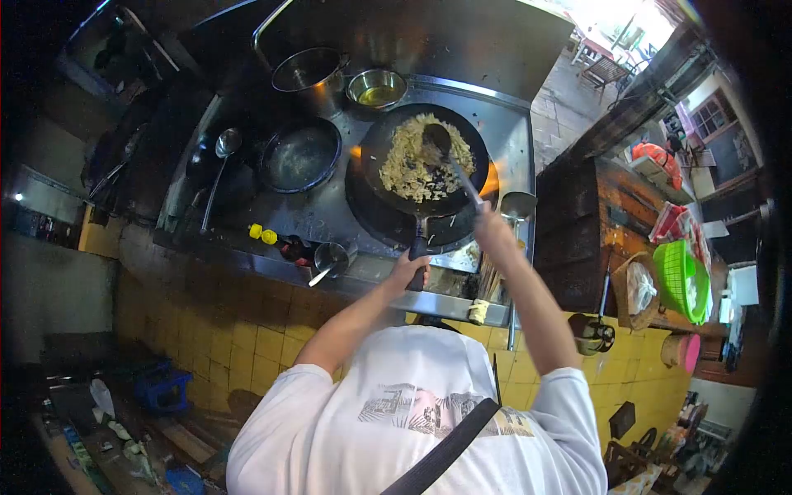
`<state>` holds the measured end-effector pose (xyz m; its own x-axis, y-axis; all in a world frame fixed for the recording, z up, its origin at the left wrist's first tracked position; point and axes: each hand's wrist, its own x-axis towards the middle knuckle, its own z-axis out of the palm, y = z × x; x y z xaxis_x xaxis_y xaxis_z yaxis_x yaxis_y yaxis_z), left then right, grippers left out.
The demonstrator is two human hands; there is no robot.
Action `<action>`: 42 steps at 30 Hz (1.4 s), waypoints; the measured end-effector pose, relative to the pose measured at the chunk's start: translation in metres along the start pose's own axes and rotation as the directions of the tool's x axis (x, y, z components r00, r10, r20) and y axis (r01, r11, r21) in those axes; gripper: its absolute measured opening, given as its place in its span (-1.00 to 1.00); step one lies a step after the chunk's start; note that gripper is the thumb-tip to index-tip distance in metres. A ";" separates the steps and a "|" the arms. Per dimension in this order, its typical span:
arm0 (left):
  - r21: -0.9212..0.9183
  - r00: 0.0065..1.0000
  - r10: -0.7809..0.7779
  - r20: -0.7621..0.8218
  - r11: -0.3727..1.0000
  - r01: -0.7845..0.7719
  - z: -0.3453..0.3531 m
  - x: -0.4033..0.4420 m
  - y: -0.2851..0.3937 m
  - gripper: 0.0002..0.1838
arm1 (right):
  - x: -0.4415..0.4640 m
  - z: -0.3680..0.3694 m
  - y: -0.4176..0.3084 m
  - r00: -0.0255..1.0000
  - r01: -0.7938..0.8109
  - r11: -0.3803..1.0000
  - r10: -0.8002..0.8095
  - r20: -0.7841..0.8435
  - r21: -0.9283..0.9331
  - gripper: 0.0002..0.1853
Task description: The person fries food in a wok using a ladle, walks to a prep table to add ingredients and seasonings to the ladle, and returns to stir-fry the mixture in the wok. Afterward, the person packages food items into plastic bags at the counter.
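My left hand is wrapped round the black handle of a wok that sits over the burner, with orange flame showing at its sides. Fried rice, or a similar pale chopped food, lies across the wok's bottom. My right hand, slightly blurred, grips the handle of a ladle. The ladle's dark bowl is down in the food on the right side of the wok. Just behind the wok stands a steel bowl of yellowish liquid.
Left of the wok are a dark pan, another ladle and a steel pot. Yellow-capped bottles and a metal cup stand along the front edge. To the right, a wooden counter holds a green basket.
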<state>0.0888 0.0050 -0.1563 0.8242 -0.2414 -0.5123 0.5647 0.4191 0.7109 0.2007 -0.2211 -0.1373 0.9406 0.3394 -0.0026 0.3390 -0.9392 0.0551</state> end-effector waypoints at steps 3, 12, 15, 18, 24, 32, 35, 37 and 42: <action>0.014 0.999 -0.022 -0.046 1.000 0.023 0.001 0.003 0.000 -0.80 | -0.003 -0.029 -0.011 0.954 -0.158 0.914 0.044 0.296 0.375 -0.62; 0.067 0.985 -0.172 -0.014 0.983 0.172 0.001 0.013 0.006 -0.81 | -0.025 -0.051 -0.010 0.999 -0.015 0.962 0.006 0.037 0.271 -0.72; -0.295 0.949 -0.277 -0.149 0.929 0.225 0.058 -0.038 0.036 -0.81 | -0.052 -0.135 -0.009 0.947 -0.141 0.917 0.015 0.320 0.373 -0.74; -0.450 0.929 -0.301 0.216 0.814 0.368 0.108 -0.116 0.089 -0.82 | -0.084 -0.195 0.003 0.959 -0.051 0.996 0.028 0.281 0.074 -0.56; -0.299 0.958 -0.284 0.040 0.911 0.283 0.041 -0.066 0.052 -0.84 | -0.116 -0.212 -0.014 0.949 0.078 0.997 -0.079 0.306 0.015 -0.44; -0.064 0.901 -0.429 0.061 0.899 0.433 0.094 -0.139 0.087 -0.80 | -0.123 -0.200 -0.026 0.958 0.026 0.998 -0.007 0.286 -0.063 -0.40; -0.270 0.975 -0.219 0.031 0.938 0.219 0.048 -0.076 0.052 -0.79 | -0.123 -0.183 -0.031 0.940 -0.052 0.999 0.053 0.338 -0.010 -0.38; -0.096 0.982 -0.187 0.032 0.977 0.189 0.055 -0.095 0.055 -0.79 | -0.118 -0.161 -0.017 0.953 -0.095 0.995 0.103 0.284 -0.041 -0.37; -0.222 0.917 -0.370 0.150 0.891 0.396 0.081 -0.145 0.083 -0.88 | -0.075 -0.163 0.037 0.941 -0.210 0.819 0.021 0.338 0.534 -0.53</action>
<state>0.0200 0.0043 0.0157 0.5534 -0.5079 -0.6602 0.8198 0.4723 0.3238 0.1397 -0.2730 0.0279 0.8978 0.2818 -0.3384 0.0892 -0.8688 -0.4870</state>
